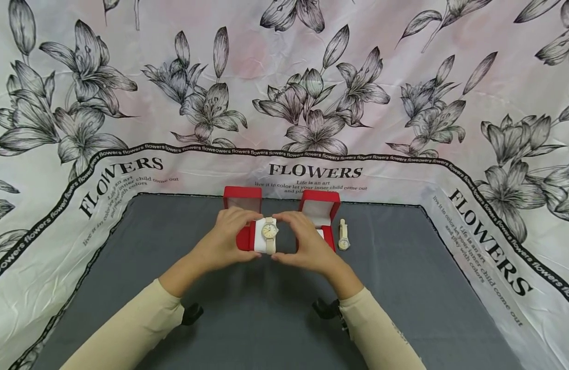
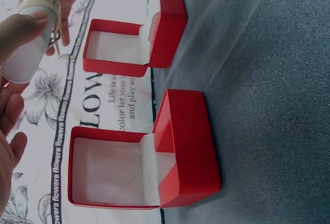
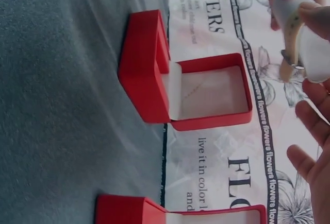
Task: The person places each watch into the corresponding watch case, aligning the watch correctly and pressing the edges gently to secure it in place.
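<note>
Above the table, a wristwatch [image 1: 269,231] with a round pale dial is wrapped on a white cushion [image 1: 259,241]. My left hand [image 1: 226,237] grips the cushion from the left, thumb below and fingers above. On the other side, my right hand [image 1: 307,244] pinches the watch's cream strap and the cushion's edge between thumb and fingers. The strap's loose end and buckle [image 3: 293,62] hang off the cushion in the right wrist view. Behind my hands stand two red boxes, a left one [image 2: 193,141] and a right one [image 3: 139,69], lids raised.
A second cream-strapped watch [image 1: 343,235] lies to the right of the right box. Both boxes stand near the back edge of the grey tabletop [image 1: 265,318]. Behind them rises white cloth [image 1: 247,118] printed with flowers and lettering.
</note>
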Demonstrator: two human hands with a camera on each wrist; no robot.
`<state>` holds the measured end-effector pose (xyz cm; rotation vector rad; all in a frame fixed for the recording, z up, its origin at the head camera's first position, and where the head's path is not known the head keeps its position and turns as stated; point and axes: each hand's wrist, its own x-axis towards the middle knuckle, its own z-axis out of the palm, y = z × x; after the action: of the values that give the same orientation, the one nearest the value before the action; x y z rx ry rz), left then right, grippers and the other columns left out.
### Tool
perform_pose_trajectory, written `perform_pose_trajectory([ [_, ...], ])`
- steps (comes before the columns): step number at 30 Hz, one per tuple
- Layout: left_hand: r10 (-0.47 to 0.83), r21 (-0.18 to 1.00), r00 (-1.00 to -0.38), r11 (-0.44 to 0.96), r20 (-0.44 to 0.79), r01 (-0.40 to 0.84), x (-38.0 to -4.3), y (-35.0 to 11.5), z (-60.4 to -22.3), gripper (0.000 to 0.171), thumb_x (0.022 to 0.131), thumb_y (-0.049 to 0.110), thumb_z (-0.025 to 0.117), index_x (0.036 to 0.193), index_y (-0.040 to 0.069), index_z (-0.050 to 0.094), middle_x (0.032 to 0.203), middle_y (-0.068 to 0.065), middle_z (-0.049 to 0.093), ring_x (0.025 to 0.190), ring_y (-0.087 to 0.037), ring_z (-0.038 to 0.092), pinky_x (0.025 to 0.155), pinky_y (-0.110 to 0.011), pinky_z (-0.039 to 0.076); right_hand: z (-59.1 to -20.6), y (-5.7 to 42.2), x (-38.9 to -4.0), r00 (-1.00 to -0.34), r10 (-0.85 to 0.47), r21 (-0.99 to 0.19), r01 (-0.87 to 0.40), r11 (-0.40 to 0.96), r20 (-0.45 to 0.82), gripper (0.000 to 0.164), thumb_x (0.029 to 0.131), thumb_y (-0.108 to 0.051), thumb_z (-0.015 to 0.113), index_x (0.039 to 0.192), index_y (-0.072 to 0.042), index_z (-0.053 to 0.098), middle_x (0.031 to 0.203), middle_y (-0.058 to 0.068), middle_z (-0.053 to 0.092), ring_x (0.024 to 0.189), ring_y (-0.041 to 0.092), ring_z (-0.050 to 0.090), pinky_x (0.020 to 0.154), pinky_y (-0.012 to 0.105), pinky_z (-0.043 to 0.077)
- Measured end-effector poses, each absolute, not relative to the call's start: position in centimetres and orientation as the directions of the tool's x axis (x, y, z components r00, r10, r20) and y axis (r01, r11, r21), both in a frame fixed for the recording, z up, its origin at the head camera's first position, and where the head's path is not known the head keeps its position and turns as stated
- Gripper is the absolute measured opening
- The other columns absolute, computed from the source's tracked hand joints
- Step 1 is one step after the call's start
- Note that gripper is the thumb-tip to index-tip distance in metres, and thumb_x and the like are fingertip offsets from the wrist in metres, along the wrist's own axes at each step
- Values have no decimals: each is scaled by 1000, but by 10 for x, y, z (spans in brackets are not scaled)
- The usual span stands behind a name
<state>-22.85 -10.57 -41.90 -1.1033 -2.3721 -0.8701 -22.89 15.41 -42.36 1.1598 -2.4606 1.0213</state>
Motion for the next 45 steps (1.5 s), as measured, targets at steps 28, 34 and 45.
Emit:
perform_pose_trajectory([
  [28,556,378,-610,483,564,790,-222,-97,-413,75,66,26,98,130,11,61,127,-3,66,117,-19,53,100,-48,35,-425,151,-224,-635,-574,-437,-772,461,516,80,74,-27,89,140,-10,46,141,5,51,132,21,45,113,51,35],
  [34,550,383,-659,541,513,749,-223,-96,-416,76,68,26,95,132,13,57,131,-1,61,121,-19,49,98,-47,34,-426,154,-220,-672,-559,-476,-740,475,486,85,76,-29,91,146,-13,47,145,3,52,134,20,44,112,51,37],
  [45,506,368,-701,608,503,703,-226,-92,-416,78,67,25,95,132,10,54,130,-4,59,121,-23,49,97,-49,34,-426,142,-218,-708,-461,-603,-702,378,535,54,89,-20,80,138,-18,56,144,0,56,133,20,48,112,50,39],
])
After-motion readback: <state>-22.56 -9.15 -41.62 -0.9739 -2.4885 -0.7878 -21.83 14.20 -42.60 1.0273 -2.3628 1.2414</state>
